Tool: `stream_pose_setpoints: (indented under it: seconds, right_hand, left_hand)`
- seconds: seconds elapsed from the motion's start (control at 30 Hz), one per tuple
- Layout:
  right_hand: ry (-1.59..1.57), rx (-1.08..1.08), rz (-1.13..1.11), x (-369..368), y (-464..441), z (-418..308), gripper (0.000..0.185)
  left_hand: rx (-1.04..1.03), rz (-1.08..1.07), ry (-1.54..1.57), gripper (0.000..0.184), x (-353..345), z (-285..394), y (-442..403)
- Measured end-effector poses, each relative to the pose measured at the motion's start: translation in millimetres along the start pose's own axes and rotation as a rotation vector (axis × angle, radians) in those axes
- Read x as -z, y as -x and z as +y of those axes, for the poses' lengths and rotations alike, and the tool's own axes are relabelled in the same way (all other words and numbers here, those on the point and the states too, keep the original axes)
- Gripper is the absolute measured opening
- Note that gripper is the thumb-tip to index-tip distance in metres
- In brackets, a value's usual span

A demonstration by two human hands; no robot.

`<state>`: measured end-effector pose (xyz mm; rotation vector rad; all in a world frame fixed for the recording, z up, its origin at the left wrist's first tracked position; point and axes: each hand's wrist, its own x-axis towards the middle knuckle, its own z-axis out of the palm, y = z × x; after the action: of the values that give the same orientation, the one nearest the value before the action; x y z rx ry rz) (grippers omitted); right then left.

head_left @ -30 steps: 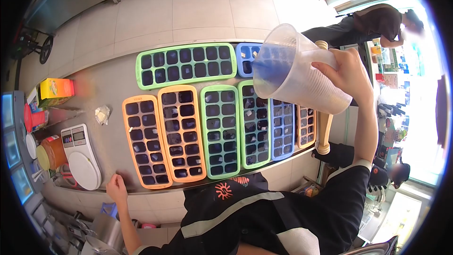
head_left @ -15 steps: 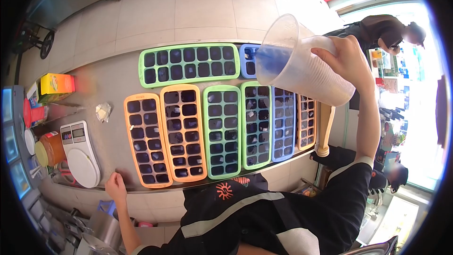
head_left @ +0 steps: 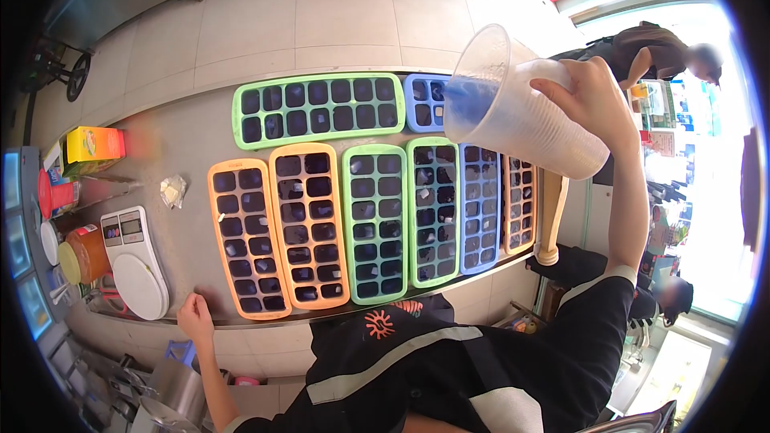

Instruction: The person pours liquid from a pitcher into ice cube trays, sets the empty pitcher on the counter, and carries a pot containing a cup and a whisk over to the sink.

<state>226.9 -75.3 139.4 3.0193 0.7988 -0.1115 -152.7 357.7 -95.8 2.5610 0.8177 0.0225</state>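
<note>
My right hand (head_left: 589,96) grips a large translucent plastic measuring cup (head_left: 541,132), tilted with its mouth to the left. The cup is above the right end of a blue ice cube tray (head_left: 425,103) and hides part of it. Dark contents fill most cells of the trays: a green tray (head_left: 321,109) lying lengthwise, and a row below with an orange tray (head_left: 250,236), two green ones, a blue tray (head_left: 481,212) and more orange ones. At the table's near edge, left of the trays, my left hand (head_left: 195,317) rests with fingers curled and nothing visible in them.
Left on the metal table (head_left: 188,248) are a white kitchen scale (head_left: 136,261), a crumpled plastic packet (head_left: 172,191), an amber jar (head_left: 84,252) and a yellow box (head_left: 95,144). A wooden stick (head_left: 553,220) stands at the right end. Another person (head_left: 650,52) is at the far right.
The measuring cup and my right hand have shifted slightly right. The trays and table appear a little further left in view. The person at the far right has moved an arm.
</note>
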Motion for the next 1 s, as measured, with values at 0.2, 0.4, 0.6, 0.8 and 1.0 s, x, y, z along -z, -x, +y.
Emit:
stream_pose_setpoints:
  seconds: [0.2, 0.4, 0.6, 0.8, 1.0]
  right_hand:
    - [0.004, 0.069, -0.006, 6.9, 3.4, -6.9, 0.038]
    - [0.043, 0.030, -0.068, 9.1, 1.2, -9.4, 0.039]
    - [0.050, 0.097, -0.004, 4.0, -8.9, -8.8, 0.040]
    - [-0.022, 0.078, -0.016, 7.3, -13.7, -15.5, 0.040]
    - [0.076, 0.125, 0.020, 7.5, -10.0, -7.3, 0.039]
  left_hand:
    - [-0.005, 0.009, 0.014, 0.023, -1.3, -1.8, 0.8]
    - [0.001, 0.007, 0.006, 0.023, -1.9, -4.9, 1.3]
    - [0.012, 0.026, 0.027, 0.023, -0.4, 0.6, 0.9]
    - [0.018, 0.022, 0.015, 0.023, -0.3, -0.2, 1.2]
    - [0.005, 0.023, 0.025, 0.022, -1.6, -2.5, 1.5]
